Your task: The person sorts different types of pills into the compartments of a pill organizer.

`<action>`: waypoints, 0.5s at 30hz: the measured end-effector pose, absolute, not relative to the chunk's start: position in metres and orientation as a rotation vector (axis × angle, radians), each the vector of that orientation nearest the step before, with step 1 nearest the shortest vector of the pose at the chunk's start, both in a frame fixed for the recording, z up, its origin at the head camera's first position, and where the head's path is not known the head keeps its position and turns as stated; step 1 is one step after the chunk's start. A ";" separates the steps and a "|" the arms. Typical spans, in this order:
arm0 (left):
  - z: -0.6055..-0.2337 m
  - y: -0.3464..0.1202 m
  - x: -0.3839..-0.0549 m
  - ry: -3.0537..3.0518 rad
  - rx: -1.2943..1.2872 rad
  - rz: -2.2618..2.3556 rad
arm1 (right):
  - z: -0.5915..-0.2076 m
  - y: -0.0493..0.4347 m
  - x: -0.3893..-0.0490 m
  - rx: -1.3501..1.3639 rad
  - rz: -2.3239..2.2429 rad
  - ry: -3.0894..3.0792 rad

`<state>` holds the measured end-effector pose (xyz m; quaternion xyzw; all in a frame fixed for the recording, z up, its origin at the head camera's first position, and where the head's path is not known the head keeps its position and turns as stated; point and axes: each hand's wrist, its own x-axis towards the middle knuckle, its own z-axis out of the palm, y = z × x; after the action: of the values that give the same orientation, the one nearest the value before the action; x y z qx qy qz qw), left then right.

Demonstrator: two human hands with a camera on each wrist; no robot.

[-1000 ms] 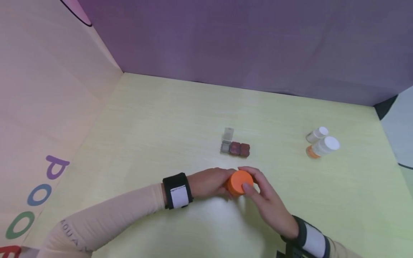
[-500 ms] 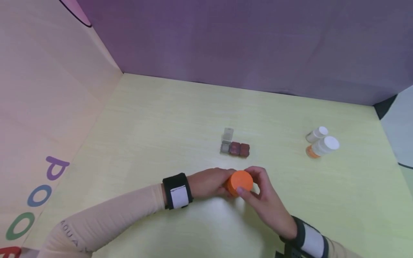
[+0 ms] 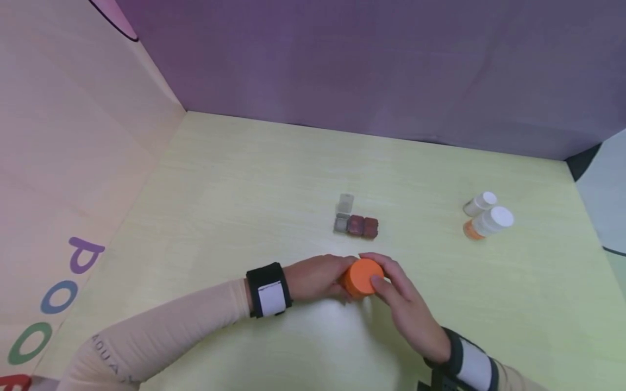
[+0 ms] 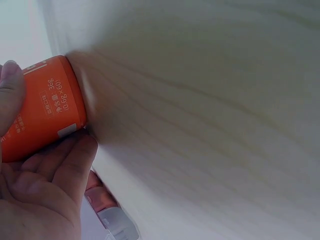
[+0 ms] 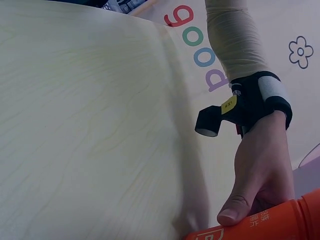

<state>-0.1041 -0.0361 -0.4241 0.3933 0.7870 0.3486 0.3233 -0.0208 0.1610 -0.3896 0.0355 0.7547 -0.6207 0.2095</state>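
An orange bottle (image 4: 45, 102) with white print stands in the lower middle of the table in the head view. My left hand (image 3: 318, 277) comes from the left and grips its body, thumb on the near side and fingers on the far side. Above that grip, my right hand (image 3: 411, 309) holds the round orange lid (image 3: 363, 276) from the right, thumb at its edge and fingers reaching round the back. In the left wrist view the bottle's base is down at the table surface. The right wrist view shows the left thumb (image 5: 232, 212) pressed along the bottle's side.
Beyond the hands lies a small pill case (image 3: 356, 225) with dark red compartments and one clear compartment, its clear lid (image 3: 345, 203) flipped up. Two white-capped bottles, a small one (image 3: 479, 203) and a larger one (image 3: 489, 221), stand at the right. A purple partition (image 3: 367, 70) borders the table's back.
My right thumb and fingers turned round the lid, the thumb swinging to the left, then came back to the lid's right side. The left hand and the bottle's body stayed put.
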 end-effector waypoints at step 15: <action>-0.424 -0.036 -0.103 2.097 1.044 0.889 | -0.392 0.156 -0.020 0.055 -1.713 2.235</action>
<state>-0.1034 -0.0360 -0.4237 0.3957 0.7950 0.3371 0.3128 -0.0198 0.1560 -0.3915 0.0194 0.7830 -0.6002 0.1621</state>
